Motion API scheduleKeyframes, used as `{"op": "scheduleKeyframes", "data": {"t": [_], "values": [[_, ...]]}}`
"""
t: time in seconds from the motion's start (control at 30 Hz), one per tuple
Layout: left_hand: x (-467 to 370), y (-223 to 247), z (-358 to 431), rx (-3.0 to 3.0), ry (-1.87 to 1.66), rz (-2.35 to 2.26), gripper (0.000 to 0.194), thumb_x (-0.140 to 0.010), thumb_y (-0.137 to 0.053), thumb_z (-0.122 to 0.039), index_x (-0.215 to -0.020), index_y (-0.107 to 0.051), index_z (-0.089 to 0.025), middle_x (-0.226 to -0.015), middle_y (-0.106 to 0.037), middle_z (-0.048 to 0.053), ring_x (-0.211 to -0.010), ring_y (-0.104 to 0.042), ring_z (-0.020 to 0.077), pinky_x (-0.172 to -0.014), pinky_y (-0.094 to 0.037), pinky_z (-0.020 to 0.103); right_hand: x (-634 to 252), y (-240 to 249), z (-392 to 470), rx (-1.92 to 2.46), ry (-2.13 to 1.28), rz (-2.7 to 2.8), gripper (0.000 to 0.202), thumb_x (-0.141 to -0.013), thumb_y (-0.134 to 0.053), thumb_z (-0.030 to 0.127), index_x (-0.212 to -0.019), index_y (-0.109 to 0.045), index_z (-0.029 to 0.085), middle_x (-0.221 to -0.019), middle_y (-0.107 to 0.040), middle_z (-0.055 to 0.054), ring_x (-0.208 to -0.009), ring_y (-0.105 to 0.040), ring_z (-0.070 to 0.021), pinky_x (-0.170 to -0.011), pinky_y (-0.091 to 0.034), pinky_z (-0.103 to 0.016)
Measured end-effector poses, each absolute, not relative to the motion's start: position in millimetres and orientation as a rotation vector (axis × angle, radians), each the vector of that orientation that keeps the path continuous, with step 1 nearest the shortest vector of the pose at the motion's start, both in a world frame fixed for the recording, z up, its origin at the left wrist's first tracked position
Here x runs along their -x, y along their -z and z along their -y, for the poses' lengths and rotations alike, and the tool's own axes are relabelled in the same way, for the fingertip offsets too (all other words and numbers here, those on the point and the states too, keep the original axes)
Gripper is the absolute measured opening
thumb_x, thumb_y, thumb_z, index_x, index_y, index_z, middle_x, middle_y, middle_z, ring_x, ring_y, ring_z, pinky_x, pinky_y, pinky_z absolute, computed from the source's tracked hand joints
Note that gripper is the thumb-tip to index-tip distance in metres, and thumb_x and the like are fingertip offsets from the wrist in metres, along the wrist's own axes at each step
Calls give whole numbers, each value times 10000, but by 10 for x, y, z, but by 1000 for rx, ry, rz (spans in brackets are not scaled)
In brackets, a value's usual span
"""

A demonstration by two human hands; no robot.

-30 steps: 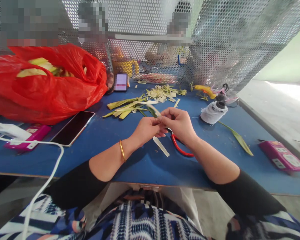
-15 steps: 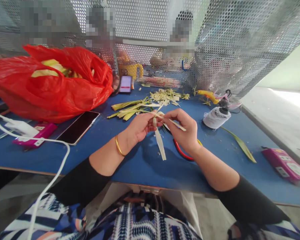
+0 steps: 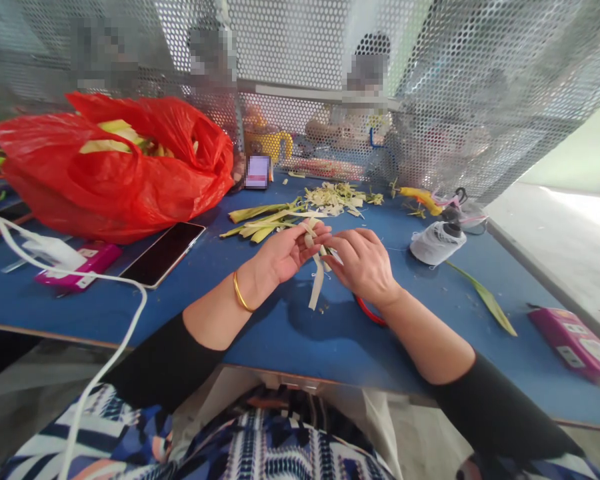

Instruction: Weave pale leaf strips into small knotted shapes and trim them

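My left hand [image 3: 285, 253], with a gold bangle at its wrist, pinches a small folded piece of pale leaf strip [image 3: 310, 233] between thumb and fingers. One flat end [image 3: 317, 287] hangs below the fingers over the blue table [image 3: 280, 353]. My right hand [image 3: 363, 263] is closed at the right side of the piece, its fingertips on a strip end near the left fingers. Just under my right hand lies something with a red handle [image 3: 370, 312], mostly covered. Behind the hands are green-yellow leaf pieces [image 3: 263, 223] and a heap of pale trimmings [image 3: 335, 197].
At the left sit a red plastic bag [image 3: 130, 193], a phone [image 3: 165, 253], a pink box [image 3: 87, 263] and a white cable [image 3: 130, 327]. At the right are a white thread spool [image 3: 435, 245], a long leaf [image 3: 490, 303] and another pink box [image 3: 575, 340]. People sit behind the perforated screen [image 3: 300, 40].
My right hand has turned palm-down, and the strip that stuck out across it no longer shows. The hanging end has shifted slightly. The whole view has moved a little.
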State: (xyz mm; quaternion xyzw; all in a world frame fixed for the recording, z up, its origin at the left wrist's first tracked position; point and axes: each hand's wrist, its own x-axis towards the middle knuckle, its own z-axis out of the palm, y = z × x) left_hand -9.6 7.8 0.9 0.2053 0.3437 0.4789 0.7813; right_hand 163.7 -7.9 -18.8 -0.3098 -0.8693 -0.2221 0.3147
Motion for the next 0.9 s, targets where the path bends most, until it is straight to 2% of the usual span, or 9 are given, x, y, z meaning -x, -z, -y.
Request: {"op": "scheduleKeyframes", "data": {"t": [0.07, 0.17, 0.33, 0.47, 0.7, 0.9], "values": [[86, 9, -84, -469, -1038, -742, 240, -985, -476, -149, -881, -686, -95, -818, -742, 81, -658, -699, 94, -567, -542, 151, -1628, 161, 105, 726, 663, 2332, 199, -990, -473, 177, -1081, -640, 235, -962, -691, -60, -857, -614, -174, -841, -449, -360], [63, 42, -102, -495, -1016, -762, 227, -982, -491, -164, -905, -692, -92, -796, -735, 73, -627, -685, 87, -544, -521, 149, -1600, 138, 126, 580, 820, 2414, 273, -976, -450, 85, -1050, -643, 263, -928, -677, -33, -830, -601, -157, -810, -460, -352], [3, 88, -116, -429, -963, -769, 259, -998, -455, -162, -889, -681, -97, -748, -722, 61, -605, -676, 83, -586, -542, 160, -1555, 170, 121, 456, 1060, 2386, 203, -966, -495, 107, -968, -659, 228, -890, -668, -31, -823, -604, -156, -783, -484, -341], [-11, 98, -108, -413, -930, -759, 305, -1005, -411, -141, -841, -665, -105, -661, -686, 37, -516, -624, 59, -539, -519, 130, -1563, 181, 109, 427, 968, 2423, 222, -970, -481, 102, -961, -656, 239, -866, -667, -25, -842, -608, -158, -789, -494, -352], [-10, 113, -104, -434, -917, -721, 354, -1008, -365, -121, -801, -652, -123, -595, -637, 21, -537, -630, 67, -545, -510, 118, -1585, 168, 96, 368, 970, 2398, 218, -967, -497, 106, -943, -662, 246, -862, -694, -10, -818, -617, -153, -784, -494, -349], [-3, 107, -55, -517, -971, -733, 310, -989, -422, -120, -796, -663, -100, -606, -637, 15, -498, -595, 57, -460, -450, 117, -1574, 194, 109, 425, 699, 2361, 170, -982, -499, 150, -974, -661, 201, -887, -710, -39, -871, -626, -166, -785, -474, -344]]}}
